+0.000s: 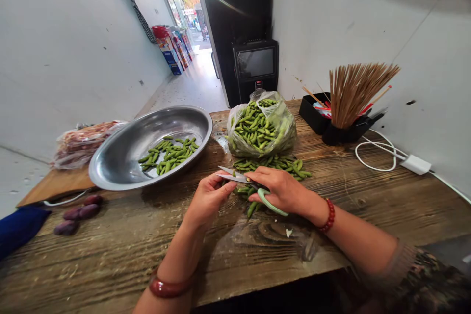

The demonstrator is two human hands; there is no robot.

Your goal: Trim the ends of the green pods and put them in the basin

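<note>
Red bangle (170, 288) | left hand (209, 199): can't tell grip, beside blades (238, 178) | right hand (282, 189): clamped on scissors (262, 196)

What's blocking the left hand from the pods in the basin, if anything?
Only the raised near side of the metal basin, between the left hand and the green pods. Nothing else visible.

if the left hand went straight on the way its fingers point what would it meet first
The left hand would probably meet the scissor blades first, very close by; exact depth is unclear.
</note>
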